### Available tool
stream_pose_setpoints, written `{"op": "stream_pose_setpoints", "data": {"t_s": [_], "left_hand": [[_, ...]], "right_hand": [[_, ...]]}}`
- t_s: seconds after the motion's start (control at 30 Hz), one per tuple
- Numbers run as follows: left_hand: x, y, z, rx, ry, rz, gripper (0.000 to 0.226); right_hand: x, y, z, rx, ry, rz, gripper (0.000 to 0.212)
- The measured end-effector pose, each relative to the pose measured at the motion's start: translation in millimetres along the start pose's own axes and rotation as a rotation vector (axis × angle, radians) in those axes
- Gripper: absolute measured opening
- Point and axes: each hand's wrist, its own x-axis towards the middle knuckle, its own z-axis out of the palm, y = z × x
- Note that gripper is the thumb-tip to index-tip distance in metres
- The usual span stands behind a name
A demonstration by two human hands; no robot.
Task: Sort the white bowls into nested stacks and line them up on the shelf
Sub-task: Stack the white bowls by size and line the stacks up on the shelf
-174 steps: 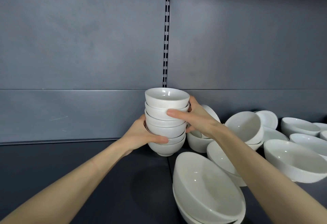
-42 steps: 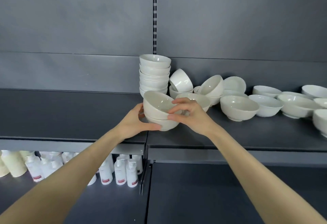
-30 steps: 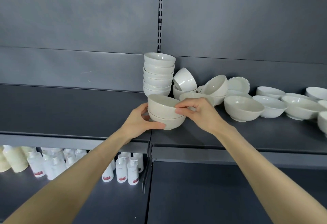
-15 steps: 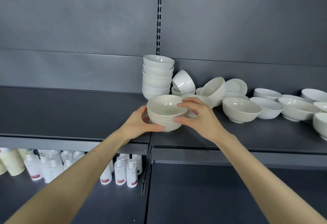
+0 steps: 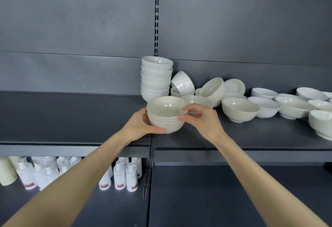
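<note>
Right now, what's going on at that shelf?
A person is sorting white bowls on a dark shelf. Both hands are on a two-bowl stack near the shelf's front edge: the left hand cups its side and the right hand pinches the top rim. A taller stack stands behind it against the back panel. To the right, loose bowls lie unsorted, some tipped. Bottles stand on the shelf below.

dark shelf (image 5: pixel 71 119), white bowls (image 5: pixel 240 109), nested stack (image 5: pixel 156 78)
</note>
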Motion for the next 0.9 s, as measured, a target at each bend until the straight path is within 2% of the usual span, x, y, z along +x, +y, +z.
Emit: {"op": "stream_pose_setpoints", "data": {"t_s": [0.17,0.4,0.57,0.77,0.9], "left_hand": [[-7.2,9.3,1.3,-0.002,0.070,0.050,0.068],[12.7,49.0,12.5,0.049,0.120,0.144,0.076],[43.0,62.5,45.8,0.026,0.088,0.169,0.067],[77.4,60.3,74.7,0.025,0.111,0.129,0.094],[89.4,55.1,83.5,0.065,0.116,0.100,0.100]], "right_hand": [[0.8,-10.4,0.4,0.132,0.031,-0.028,0.020],[16.4,-32.7,-39.5,0.175,0.085,-0.113,0.020],[32.3,-21.2,-73.3,0.176,0.136,-0.108,0.019],[51.9,4.6,-99.2,0.157,0.156,-0.074,0.017],[64.8,20.7,-105.3,0.180,0.116,-0.053,0.018]]}}
